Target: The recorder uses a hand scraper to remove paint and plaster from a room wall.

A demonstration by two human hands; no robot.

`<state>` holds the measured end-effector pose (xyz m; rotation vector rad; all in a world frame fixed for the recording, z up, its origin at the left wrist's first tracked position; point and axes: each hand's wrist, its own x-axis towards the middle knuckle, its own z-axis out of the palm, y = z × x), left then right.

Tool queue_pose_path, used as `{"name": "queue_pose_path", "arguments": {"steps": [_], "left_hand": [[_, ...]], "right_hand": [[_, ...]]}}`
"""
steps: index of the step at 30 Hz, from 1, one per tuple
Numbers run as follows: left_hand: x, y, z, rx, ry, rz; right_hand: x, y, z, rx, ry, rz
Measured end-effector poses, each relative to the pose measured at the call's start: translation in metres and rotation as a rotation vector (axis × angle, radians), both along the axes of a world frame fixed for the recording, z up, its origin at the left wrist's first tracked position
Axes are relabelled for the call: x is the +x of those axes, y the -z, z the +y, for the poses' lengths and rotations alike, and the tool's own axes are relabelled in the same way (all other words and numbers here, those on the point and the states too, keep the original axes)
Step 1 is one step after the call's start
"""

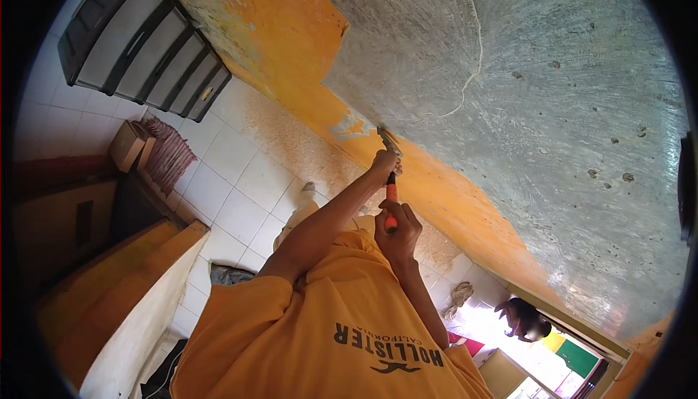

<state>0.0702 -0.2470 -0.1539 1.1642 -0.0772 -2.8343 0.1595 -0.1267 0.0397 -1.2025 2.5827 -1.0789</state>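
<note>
Both my hands are on a hand tool with a red and black grip, which looks like a scraper. Its metal head meets the wall where orange paint borders bare grey plaster. My left hand is wrapped around the tool close to its head, hiding part of the shaft. Lower down, my right hand grasps the end of the grip. A ragged paint edge runs along the wall, and a pale crack crosses the plaster.
Paint dust lies on the tiled floor along the wall. At the left stand a drawer unit, a cardboard box, a reddish mat and a low partition. A crumpled cloth and another person are near the bright doorway.
</note>
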Motion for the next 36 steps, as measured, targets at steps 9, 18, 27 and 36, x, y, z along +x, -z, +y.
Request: {"name": "queue_pose_path", "arguments": {"steps": [9, 18, 27, 36], "left_hand": [[-0.007, 0.028, 0.003, 0.089, -0.099, -0.045], [-0.01, 0.034, 0.002, -0.003, 0.025, -0.071], [-0.006, 0.006, 0.003, 0.043, -0.044, -0.017], [-0.011, -0.017, 0.003, -0.029, -0.078, -0.151]], "right_hand": [[-0.003, -0.001, -0.013, -0.038, -0.033, 0.015], [-0.001, 0.005, -0.011, -0.015, 0.019, 0.015], [0.004, -0.003, -0.012, 0.057, 0.035, -0.01], [-0.004, -0.01, -0.009, 0.048, 0.037, 0.029]]}}
